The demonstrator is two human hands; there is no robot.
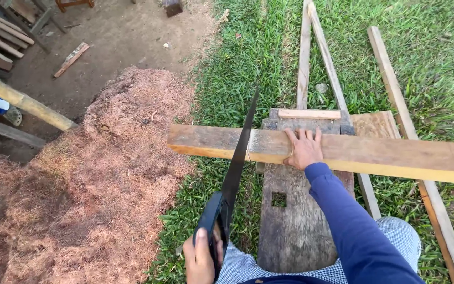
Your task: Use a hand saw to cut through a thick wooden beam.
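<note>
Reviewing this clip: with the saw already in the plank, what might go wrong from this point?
1. The right hand presses the plank close beside the saw; a jumping blade could reach the fingers.
2. The plank's left end overhangs the bench unsupported, so it may sag, pinch the blade or tear off near the end of the cut.
3. The left hand works the saw just by the knee, which a slip could hit.

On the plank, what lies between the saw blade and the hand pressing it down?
Only bare plank: in the head view, nothing sits between the saw blade and the right hand.
</note>
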